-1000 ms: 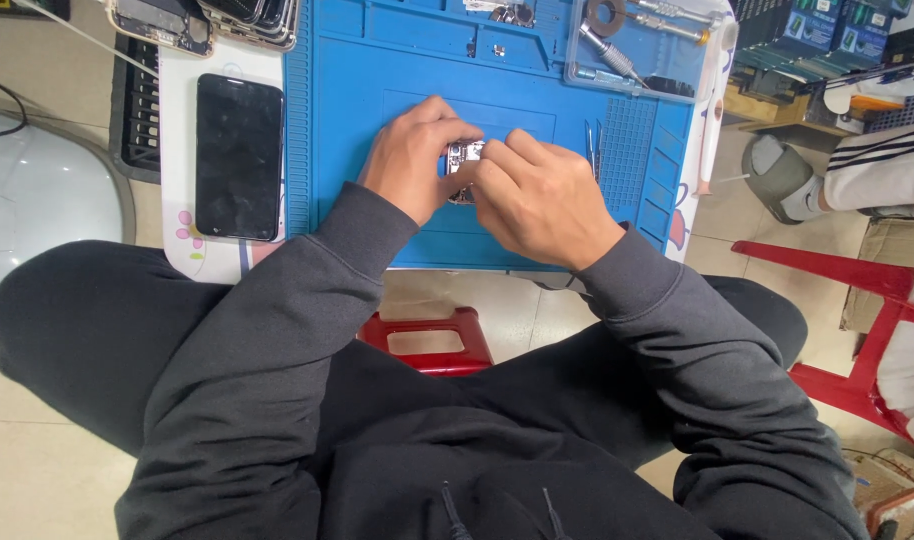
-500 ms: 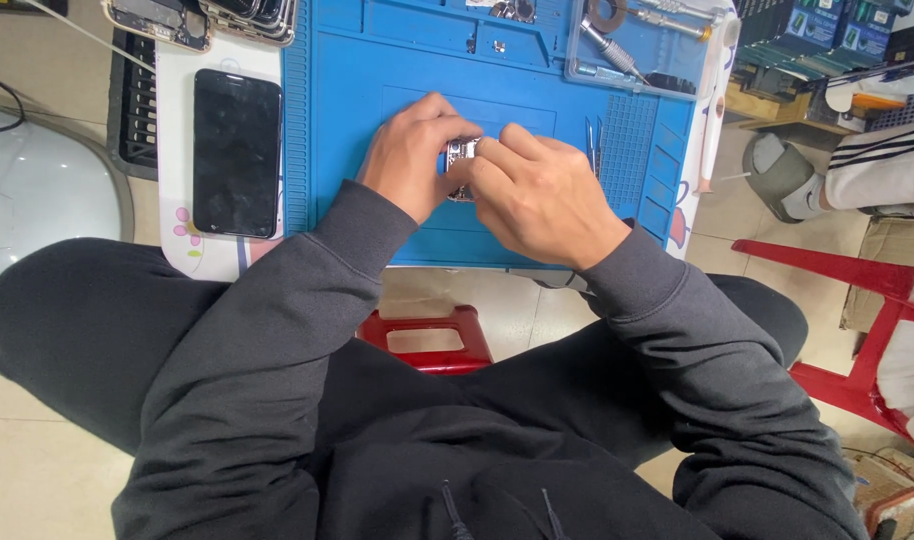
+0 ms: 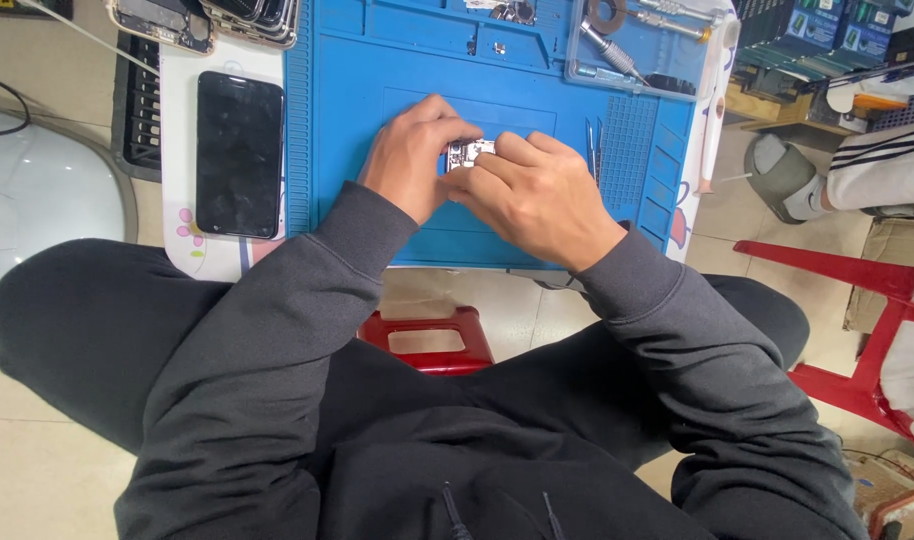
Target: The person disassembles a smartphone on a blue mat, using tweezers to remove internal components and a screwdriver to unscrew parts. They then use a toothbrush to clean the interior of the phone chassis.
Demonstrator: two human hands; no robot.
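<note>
Hands meeting mid blue mat (image 3: pixel 377 60): left hand (image 3: pixel 412 155) and right hand (image 3: pixel 537 195) both in pinching grip on small metal part (image 3: pixel 469 152). Best kept low over mat, pressure light. Black phone (image 3: pixel 239 153) lying left, tweezers (image 3: pixel 592 148) right.

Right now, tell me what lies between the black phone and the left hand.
In the head view, only the ridged left edge of the blue work mat lies between the black phone and the left hand.
</note>
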